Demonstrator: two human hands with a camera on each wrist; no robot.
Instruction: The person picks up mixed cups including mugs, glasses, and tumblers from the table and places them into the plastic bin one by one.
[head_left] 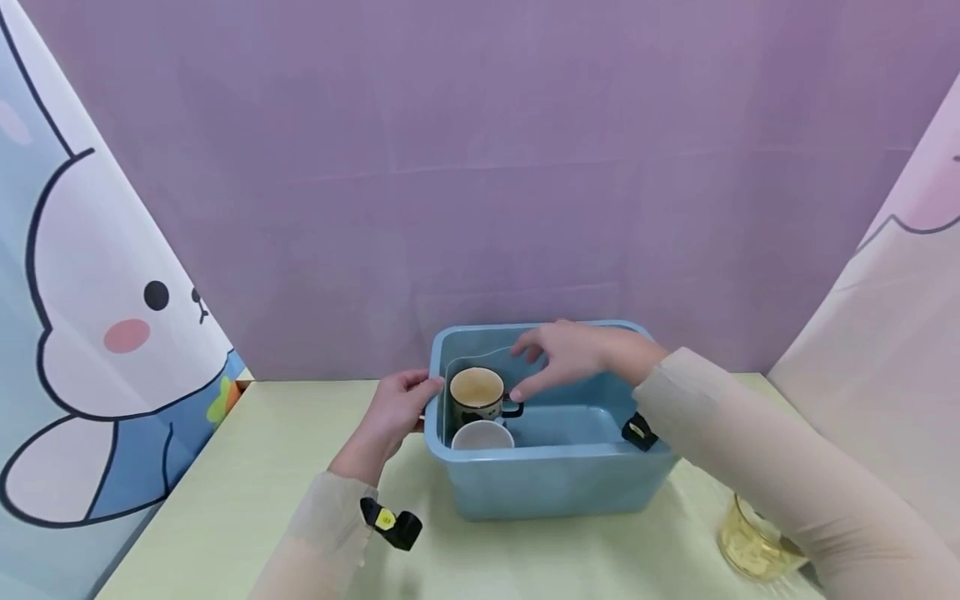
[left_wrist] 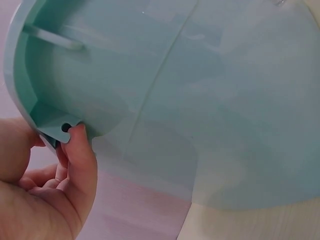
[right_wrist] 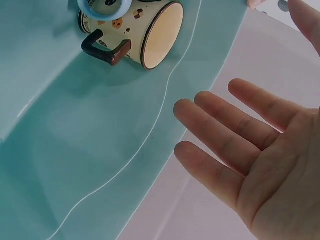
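A blue plastic tub (head_left: pixel 555 487) stands on the table with two mugs inside its left end. The cream mug (head_left: pixel 477 392) has a dark rim, a brown handle and small printed figures; the right wrist view shows its handle (right_wrist: pixel 106 49). In front of it is a white mug (head_left: pixel 482 436), partly hidden by the tub's front wall. My left hand (head_left: pixel 393 412) grips the tub's left rim, its fingers (left_wrist: pixel 80 160) curled under the edge. Over the tub hovers my right hand (head_left: pixel 562 358), fingers spread and holding nothing, with the thumb near the cream mug's handle.
A yellow clear glass cup (head_left: pixel 753 542) stands on the table at the lower right, partly covered by the right sleeve (head_left: pixel 780 475). Behind the tub rises a purple backdrop (head_left: pixel 525 183). A printed cartoon cloth (head_left: pixel 112 333) borders the left side.
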